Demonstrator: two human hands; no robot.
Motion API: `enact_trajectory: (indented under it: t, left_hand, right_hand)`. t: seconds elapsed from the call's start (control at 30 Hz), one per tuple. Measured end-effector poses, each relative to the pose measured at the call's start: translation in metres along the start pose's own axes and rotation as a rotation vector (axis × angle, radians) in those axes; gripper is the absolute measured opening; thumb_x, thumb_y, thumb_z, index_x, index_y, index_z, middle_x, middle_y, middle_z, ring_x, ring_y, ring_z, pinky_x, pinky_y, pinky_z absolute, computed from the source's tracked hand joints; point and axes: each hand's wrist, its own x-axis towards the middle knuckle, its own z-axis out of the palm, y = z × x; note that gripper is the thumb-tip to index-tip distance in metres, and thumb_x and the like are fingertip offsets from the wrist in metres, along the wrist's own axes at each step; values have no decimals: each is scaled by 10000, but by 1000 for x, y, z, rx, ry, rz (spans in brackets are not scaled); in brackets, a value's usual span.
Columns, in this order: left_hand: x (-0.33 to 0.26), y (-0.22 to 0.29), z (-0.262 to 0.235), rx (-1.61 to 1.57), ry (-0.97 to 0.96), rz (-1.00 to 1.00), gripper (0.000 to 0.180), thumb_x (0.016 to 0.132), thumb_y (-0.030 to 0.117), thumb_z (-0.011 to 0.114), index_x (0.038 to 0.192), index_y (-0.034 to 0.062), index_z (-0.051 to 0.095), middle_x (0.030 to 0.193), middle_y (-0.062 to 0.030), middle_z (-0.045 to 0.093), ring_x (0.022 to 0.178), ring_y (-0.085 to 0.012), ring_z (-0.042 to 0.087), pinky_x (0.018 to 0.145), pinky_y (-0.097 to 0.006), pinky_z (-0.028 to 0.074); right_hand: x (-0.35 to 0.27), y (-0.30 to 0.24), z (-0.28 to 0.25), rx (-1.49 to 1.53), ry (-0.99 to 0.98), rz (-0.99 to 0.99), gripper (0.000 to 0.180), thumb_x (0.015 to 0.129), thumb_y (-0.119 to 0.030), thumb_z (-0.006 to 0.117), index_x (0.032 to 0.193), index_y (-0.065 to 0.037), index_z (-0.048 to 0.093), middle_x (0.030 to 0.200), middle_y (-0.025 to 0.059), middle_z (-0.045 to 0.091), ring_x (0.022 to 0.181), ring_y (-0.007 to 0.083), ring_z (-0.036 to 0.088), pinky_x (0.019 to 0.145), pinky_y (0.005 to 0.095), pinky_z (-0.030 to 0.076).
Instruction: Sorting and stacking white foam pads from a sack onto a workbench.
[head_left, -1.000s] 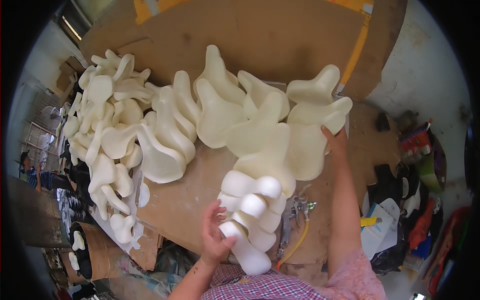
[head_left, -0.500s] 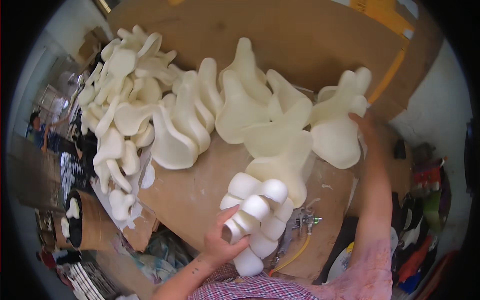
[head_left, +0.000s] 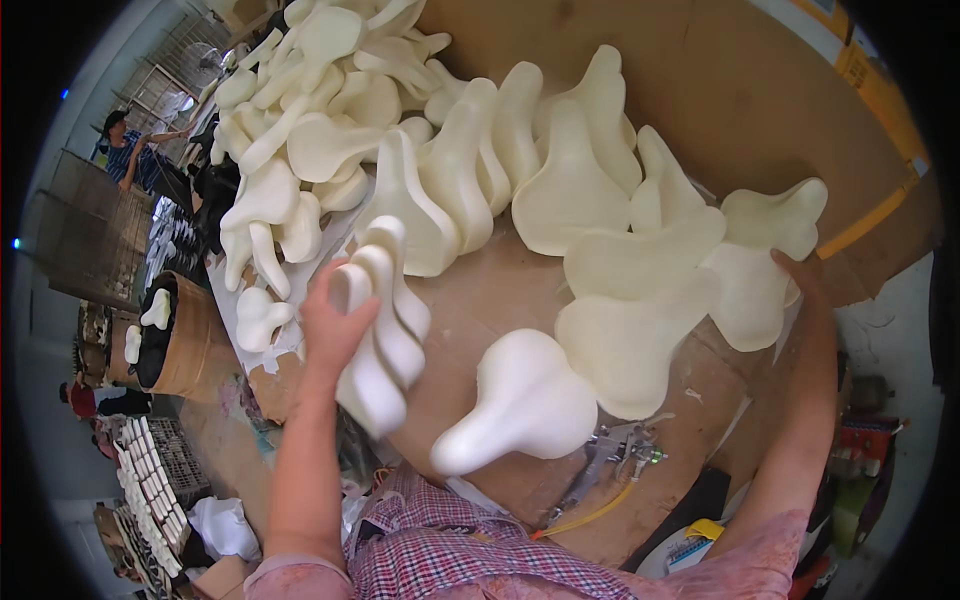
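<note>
My left hand (head_left: 338, 322) grips a short stack of white foam bicycle saddle pads (head_left: 385, 345), lifted over the near left of the cardboard-covered table. One white saddle pad (head_left: 525, 400) lies alone, rounded top up, its narrow nose pointing to the lower left. At the far right my right hand (head_left: 803, 278) has its fingers closed at the edge of cream saddle pads (head_left: 750, 300); part of that hand blends with the forearm. Between the hands, more cream pads (head_left: 635, 350) overlap in a row.
A large heap of saddle pads (head_left: 330, 140) fills the back left. A spray gun (head_left: 615, 450) with a yellow hose lies at the near edge. Tall cardboard (head_left: 720, 90) stands behind. At left are a brown drum (head_left: 190, 335) and another person (head_left: 135, 160) farther off.
My left hand has moved left and up with the stack, leaving one white pad on the table. The pads at my right hand have tipped over to the right. The whole view has shifted.
</note>
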Motion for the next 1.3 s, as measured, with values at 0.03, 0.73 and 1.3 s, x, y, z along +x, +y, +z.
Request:
enact_trajectory:
  t: [0.03,0.73,1.3]
  left_hand:
    - [2,-5,21,93,148,120,669,653,125,716,1262,15,462,1241,-189,493,1145,-315,482,954,-421,396]
    - [-144,-35,62,-52,-670,278,828,638,361,772,1287,11,395,1248,-234,428,1151,-414,441,979,-450,374]
    - [27,74,21,-10,-907,-5,371,688,303,618,822,-43,635,654,-123,610,430,-213,567,410,-317,471]
  right_hand:
    - [-1,-4,11,-13,51,-23,698,660,-160,786,1259,-7,461,1164,107,574,1038,212,555,882,331,451]
    - [-134,-252,19,410,544,-237,406,796,-161,687,1139,30,586,1088,114,616,944,185,603,835,330,483]
    - [-209,-248,254,-191,187,-706,848,676,-208,787,1362,-15,326,1290,184,457,1171,328,465,992,405,375]
